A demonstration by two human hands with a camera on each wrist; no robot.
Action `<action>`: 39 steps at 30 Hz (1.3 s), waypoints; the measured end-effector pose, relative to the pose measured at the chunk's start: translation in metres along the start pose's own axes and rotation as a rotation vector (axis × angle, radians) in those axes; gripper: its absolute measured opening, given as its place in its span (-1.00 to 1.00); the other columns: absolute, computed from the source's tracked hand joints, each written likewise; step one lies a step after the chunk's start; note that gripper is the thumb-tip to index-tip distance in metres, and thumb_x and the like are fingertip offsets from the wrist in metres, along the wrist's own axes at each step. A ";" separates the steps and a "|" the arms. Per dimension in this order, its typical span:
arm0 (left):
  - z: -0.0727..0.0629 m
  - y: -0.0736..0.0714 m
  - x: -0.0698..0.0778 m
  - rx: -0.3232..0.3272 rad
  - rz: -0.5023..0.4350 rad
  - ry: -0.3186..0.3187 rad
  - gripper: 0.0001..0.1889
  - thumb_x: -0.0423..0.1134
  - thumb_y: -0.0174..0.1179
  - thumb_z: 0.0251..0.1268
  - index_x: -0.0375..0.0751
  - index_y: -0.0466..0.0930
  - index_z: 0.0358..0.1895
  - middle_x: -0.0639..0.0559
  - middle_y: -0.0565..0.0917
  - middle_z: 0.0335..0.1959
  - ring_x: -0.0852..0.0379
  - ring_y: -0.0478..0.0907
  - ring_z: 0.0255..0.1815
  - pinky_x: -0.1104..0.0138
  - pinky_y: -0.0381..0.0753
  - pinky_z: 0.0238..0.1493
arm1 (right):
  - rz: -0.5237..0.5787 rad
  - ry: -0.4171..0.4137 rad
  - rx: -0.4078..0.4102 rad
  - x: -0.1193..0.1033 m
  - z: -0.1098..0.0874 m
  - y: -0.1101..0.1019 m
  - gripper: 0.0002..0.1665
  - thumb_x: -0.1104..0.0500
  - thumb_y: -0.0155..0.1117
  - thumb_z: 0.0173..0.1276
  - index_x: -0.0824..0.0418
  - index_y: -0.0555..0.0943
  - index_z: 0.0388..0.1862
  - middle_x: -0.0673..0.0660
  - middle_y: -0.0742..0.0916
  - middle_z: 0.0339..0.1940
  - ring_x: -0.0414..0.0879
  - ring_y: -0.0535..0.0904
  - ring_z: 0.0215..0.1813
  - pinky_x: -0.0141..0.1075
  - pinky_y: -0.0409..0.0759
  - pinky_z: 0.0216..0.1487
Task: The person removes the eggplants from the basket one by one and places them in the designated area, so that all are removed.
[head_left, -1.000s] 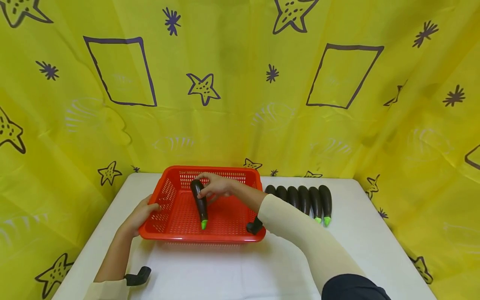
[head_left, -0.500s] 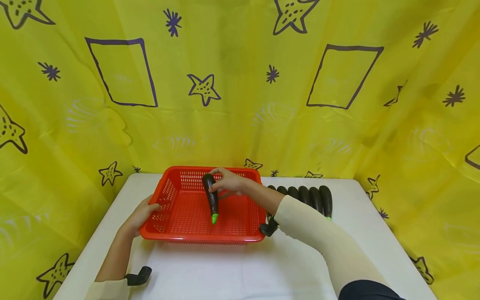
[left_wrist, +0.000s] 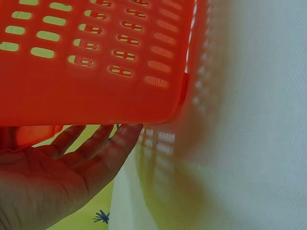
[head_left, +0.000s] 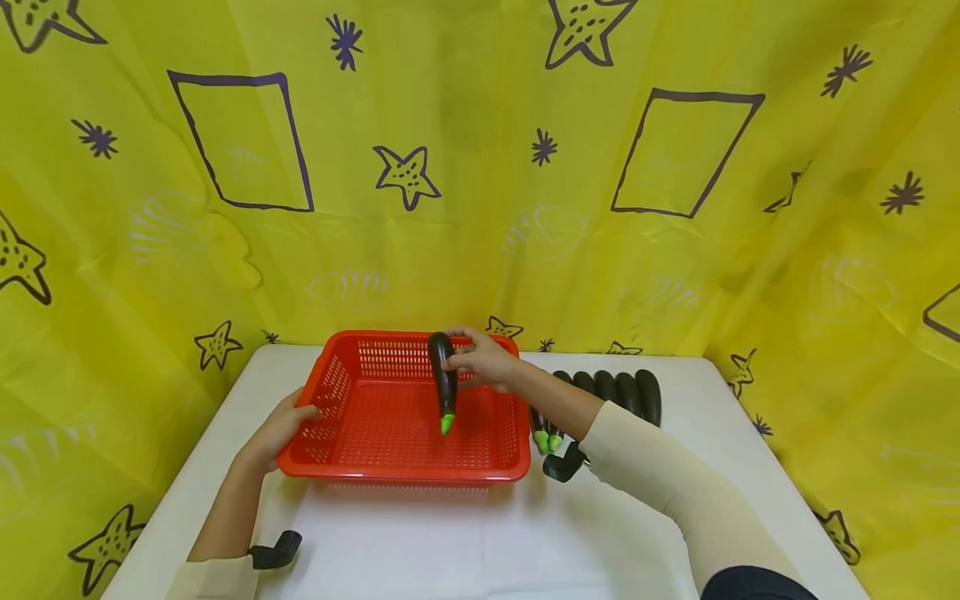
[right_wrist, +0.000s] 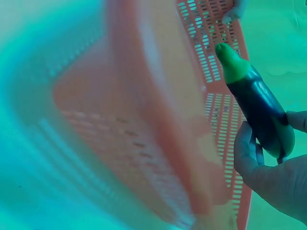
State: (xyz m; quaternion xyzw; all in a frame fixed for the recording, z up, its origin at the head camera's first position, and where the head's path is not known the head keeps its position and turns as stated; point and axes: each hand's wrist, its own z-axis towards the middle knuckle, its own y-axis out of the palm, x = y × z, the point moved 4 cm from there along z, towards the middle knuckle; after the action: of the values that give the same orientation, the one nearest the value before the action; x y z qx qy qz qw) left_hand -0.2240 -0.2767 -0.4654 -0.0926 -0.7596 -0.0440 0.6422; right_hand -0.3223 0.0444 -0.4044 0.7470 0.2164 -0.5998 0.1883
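My right hand (head_left: 486, 362) pinches a dark eggplant (head_left: 443, 379) by its thick end, its bright green stem pointing down toward me. It hangs over the right half of a red plastic basket (head_left: 405, 474) with slotted walls. In the right wrist view, thumb and fingers lie on both sides of the eggplant (right_wrist: 259, 108). My left hand (head_left: 276, 433) grips the basket's left rim, thumb over the inside. From the left wrist view, its fingers reach under the rim outside the basket wall (left_wrist: 72, 96). Inside, the basket's visible floor is bare.
A row of several more eggplants (head_left: 628, 393) lies right of the basket, partly hidden by my right forearm. Everything stands on a white-covered table (head_left: 420, 550). Close behind hangs a yellow curtain (head_left: 480, 275) with star drawings.
My right hand has carried the eggplant rightward and slightly back and up across the basket, toward its right side. The left hand and the basket have stayed put.
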 end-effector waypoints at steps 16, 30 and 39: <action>0.001 -0.001 -0.001 0.006 0.007 -0.016 -0.42 -0.43 -0.18 0.52 -0.50 -0.03 0.54 -0.45 0.38 0.27 -0.03 0.59 -0.03 0.10 0.77 -0.04 | -0.001 -0.068 0.092 0.007 -0.030 -0.029 -0.19 0.34 0.18 0.45 0.15 0.25 0.66 0.42 0.50 0.28 0.22 0.56 0.15 0.17 0.63 0.21; 0.001 0.001 -0.003 0.007 0.005 -0.012 -0.39 -0.42 -0.18 0.54 -0.49 -0.05 0.57 -0.46 0.38 0.29 -0.03 0.60 -0.02 0.11 0.78 -0.04 | 0.040 -0.115 0.128 0.004 -0.057 -0.052 -0.22 0.33 0.16 0.48 0.18 0.23 0.64 0.36 0.57 0.23 0.10 0.62 0.08 0.10 0.64 0.21; 0.002 0.000 -0.004 0.016 -0.002 -0.034 -0.38 -0.42 -0.16 0.51 -0.47 -0.04 0.57 -0.42 0.39 0.27 -0.02 0.60 -0.02 0.10 0.77 -0.05 | 0.077 -0.122 0.167 0.011 -0.075 -0.074 -0.28 0.33 0.11 0.53 0.24 0.22 0.62 0.16 0.71 0.05 -0.03 0.69 -0.02 -0.08 0.70 0.09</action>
State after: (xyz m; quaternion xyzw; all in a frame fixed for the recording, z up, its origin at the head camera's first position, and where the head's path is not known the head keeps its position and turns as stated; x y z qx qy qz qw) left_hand -0.2255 -0.2765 -0.4693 -0.0875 -0.7709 -0.0368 0.6299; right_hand -0.2995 0.1476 -0.4007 0.7299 0.1250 -0.6525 0.1609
